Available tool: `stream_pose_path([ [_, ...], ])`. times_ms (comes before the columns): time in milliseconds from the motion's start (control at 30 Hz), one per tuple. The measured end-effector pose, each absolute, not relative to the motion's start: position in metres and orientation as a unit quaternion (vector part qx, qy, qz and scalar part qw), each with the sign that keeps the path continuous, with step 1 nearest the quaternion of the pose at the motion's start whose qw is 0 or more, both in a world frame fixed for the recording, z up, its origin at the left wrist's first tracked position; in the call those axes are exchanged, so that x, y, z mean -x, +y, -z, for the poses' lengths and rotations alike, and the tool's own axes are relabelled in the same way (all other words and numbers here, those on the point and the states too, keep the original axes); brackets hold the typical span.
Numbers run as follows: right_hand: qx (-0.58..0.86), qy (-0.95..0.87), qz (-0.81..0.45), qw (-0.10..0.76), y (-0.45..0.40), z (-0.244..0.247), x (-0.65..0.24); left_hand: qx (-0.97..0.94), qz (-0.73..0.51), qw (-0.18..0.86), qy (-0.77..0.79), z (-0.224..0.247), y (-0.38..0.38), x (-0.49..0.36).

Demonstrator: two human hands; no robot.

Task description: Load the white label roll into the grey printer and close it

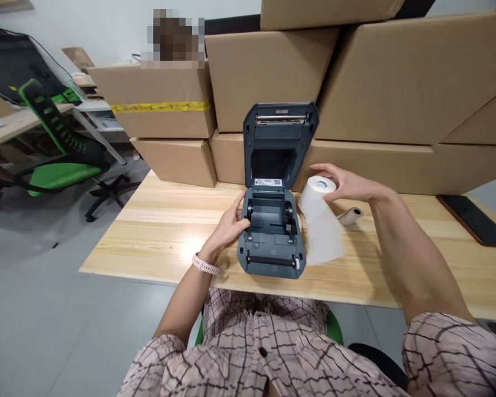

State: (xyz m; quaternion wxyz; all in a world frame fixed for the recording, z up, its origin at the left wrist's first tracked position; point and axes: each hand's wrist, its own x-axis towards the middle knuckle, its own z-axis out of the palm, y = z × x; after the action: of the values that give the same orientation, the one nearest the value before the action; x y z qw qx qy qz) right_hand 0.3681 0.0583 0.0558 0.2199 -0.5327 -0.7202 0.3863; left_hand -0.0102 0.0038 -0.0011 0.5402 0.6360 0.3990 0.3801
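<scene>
I cannot read the sticker (268, 182) on the label printer (273, 212): print too small. Lettering on the yellow tape (161, 107): illegible. The paper strip (324, 237) partly conceals the small tube (347, 218). A person's head (173, 38) is pixelated. The topmost carton (326, 12) is cut off above.

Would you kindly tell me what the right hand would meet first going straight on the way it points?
Probably the open lid of the printer, just left of the right hand, though depth is unclear and it might pass behind. The white roll it holds would travel along.
</scene>
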Motion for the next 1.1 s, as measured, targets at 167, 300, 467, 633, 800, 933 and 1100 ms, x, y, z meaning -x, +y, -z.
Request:
stream_pose_path([
  [167, 0.516, -0.737, -0.390, 0.195, 0.058, -0.044, -0.368, -0.611, -0.373, 0.577, 0.394, -0.001, 0.003, 0.009],
  [300, 0.508, -0.718, -0.411, 0.241, 0.033, -0.048, -0.395, -0.607, -0.376, 0.580, 0.392, -0.003, 0.002, 0.009],
  [467, 0.554, -0.611, -0.457, 0.333, -0.020, -0.029, -0.440, -0.605, -0.371, 0.579, 0.400, -0.003, 0.002, 0.008],
  [633, 0.568, -0.524, -0.515, 0.370, -0.042, 0.001, -0.424, -0.600, -0.377, 0.587, 0.392, -0.004, 0.002, 0.006],
  [800, 0.493, -0.546, -0.529, 0.423, -0.041, -0.018, -0.393, -0.607, -0.373, 0.585, 0.388, -0.007, 0.000, 0.008],
  [933, 0.359, -0.600, -0.568, 0.434, -0.039, -0.056, -0.356, -0.605, -0.373, 0.583, 0.393, -0.010, -0.002, 0.007],
  [1100, 0.240, -0.815, -0.480, 0.219, -0.021, -0.097, -0.272, -0.618, -0.371, 0.576, 0.386, -0.007, 0.000, 0.007],
])
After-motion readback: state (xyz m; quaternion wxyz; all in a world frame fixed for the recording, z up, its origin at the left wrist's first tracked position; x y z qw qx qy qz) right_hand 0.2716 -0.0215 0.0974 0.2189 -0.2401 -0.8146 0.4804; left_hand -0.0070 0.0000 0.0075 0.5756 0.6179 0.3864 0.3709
